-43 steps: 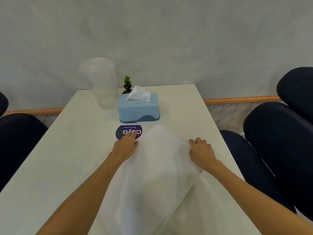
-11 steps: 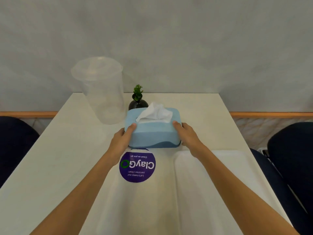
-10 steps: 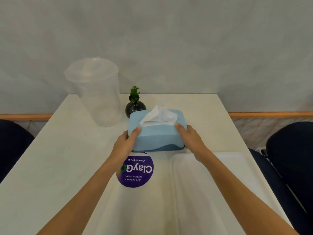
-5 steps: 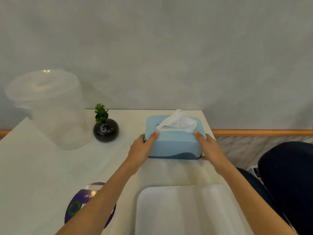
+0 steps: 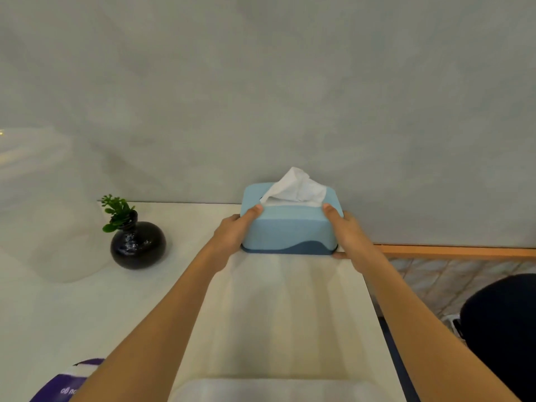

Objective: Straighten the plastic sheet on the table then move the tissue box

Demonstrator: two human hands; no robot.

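Note:
A light blue tissue box (image 5: 287,230) with a darker base and a white tissue sticking out of its top sits at the far right corner of the white table (image 5: 272,309), close to the wall. My left hand (image 5: 235,231) grips its left end and my right hand (image 5: 346,235) grips its right end, thumbs on top. The folded plastic sheet (image 5: 278,390) lies flat at the near edge, only its far rim showing between my forearms.
A black round vase with a green sprig (image 5: 136,243) stands left of the box. A large clear plastic container (image 5: 37,207) fills the far left. A purple round sticker (image 5: 65,384) is at the bottom left. A dark chair (image 5: 501,326) is right of the table.
Both hands left the plastic sheet, took the tissue box by its ends and carried it away from me and to the right, from beside the vase to the far right corner.

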